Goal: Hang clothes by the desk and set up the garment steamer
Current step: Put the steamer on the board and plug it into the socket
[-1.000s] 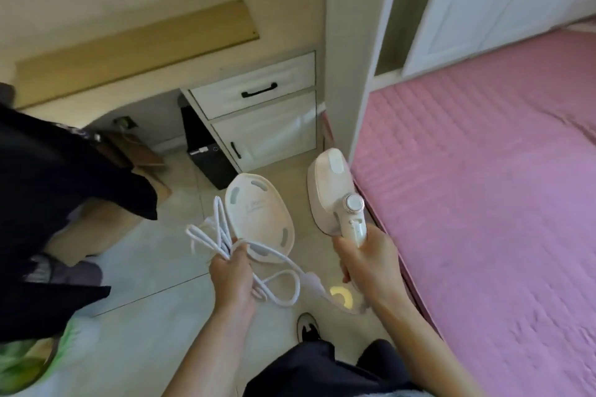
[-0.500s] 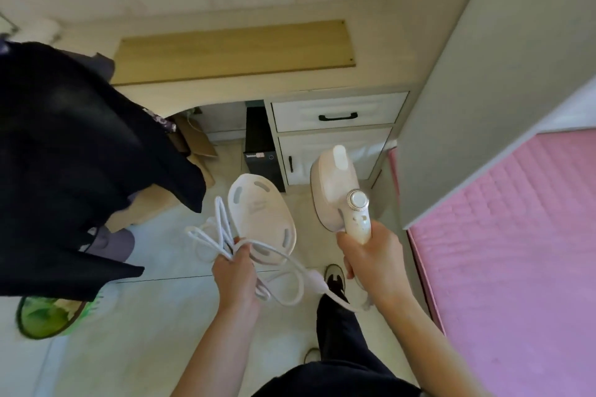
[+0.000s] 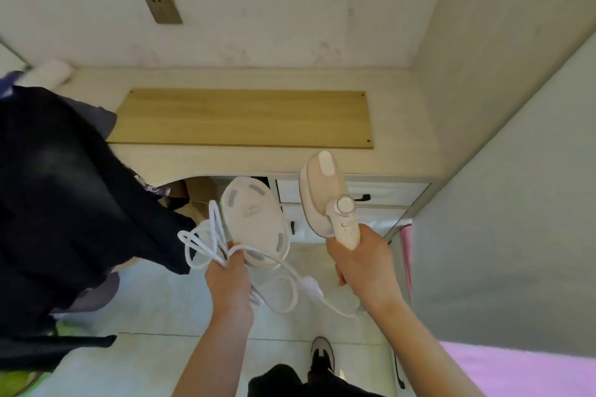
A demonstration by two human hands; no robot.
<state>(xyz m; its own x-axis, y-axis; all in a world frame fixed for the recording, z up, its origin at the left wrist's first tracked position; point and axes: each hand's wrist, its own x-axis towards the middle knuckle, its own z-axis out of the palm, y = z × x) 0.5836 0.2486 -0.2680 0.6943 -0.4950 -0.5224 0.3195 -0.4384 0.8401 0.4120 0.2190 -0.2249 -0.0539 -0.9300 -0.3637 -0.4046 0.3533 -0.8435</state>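
Bare forearms without sleeves, dark trousers (image 3: 283, 380), dark shoe (image 3: 322, 354) with pale toe

Right hand (image 3: 364, 264) grips the garment steamer (image 3: 325, 200) handle at 3 o'clock; left hand (image 3: 229, 280) holds the base plate (image 3: 254, 222) and coiled cord (image 3: 206, 242). Desk (image 3: 245, 158) at 12 o'clock.

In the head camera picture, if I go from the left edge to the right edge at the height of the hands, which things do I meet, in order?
Black garment → coiled white cord → left hand → oval white steamer base → garment steamer → right hand → grey panel.
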